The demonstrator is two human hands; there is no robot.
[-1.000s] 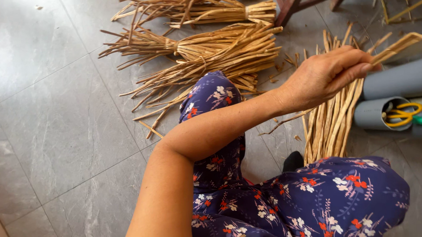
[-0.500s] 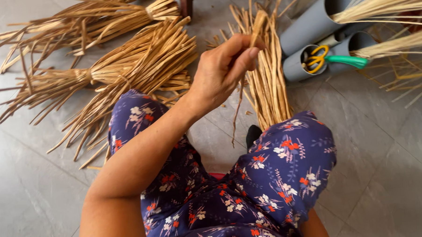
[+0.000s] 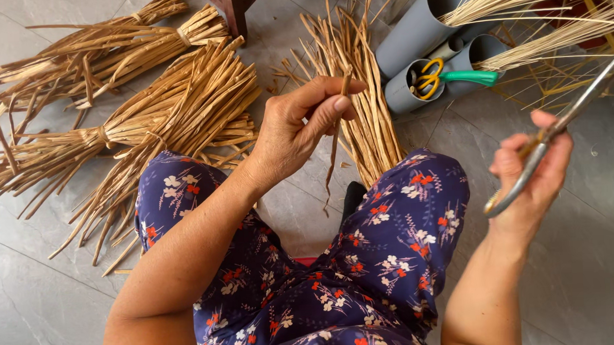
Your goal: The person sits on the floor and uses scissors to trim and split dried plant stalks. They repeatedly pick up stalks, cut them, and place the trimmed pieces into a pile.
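1. Since half a second ago the right hand (image 3: 530,175) has come into view at the right, and the left hand (image 3: 299,128) has drawn back from the loose bundle of strips (image 3: 359,102) with a single strip; the tied sheaves (image 3: 141,110) on the grey floor (image 3: 46,297) lie as they did.
2. Left hand is closed in a pinch, thumb and fingertips gripping the top of the thin dry strip (image 3: 333,151); the strip hangs nearly upright, its long axis running down toward the gap between the knees in the flowered trousers (image 3: 391,244).
3. Right hand is curled around the handles of long metal shears (image 3: 557,130), blades slanting up to the right; the strip lies well to the left of them, so the left hand is the nearer.
4. Blade tips are cut off by the picture's edge, so I cannot tell whether the blades are open; grey pipes (image 3: 418,39) hold yellow-handled scissors (image 3: 429,76), partly hidden inside.
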